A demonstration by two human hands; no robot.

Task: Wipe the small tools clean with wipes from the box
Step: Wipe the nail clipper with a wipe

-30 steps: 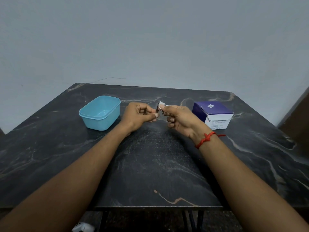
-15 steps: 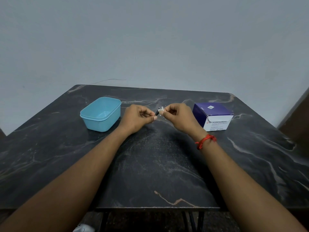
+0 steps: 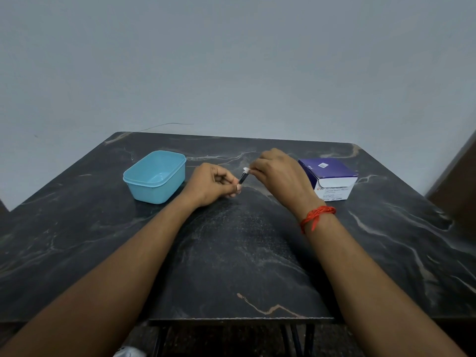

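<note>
The small tool [image 3: 243,177] is a thin dark piece, held tilted above the counter [image 3: 231,253]. The left hand [image 3: 213,185] pinches its lower end. A small white wipe [image 3: 246,170] sits on its upper end, pinched by the right hand [image 3: 280,173]. The box [image 3: 332,176], purple on top and white in front, stands on the counter just beside the right hand.
</note>
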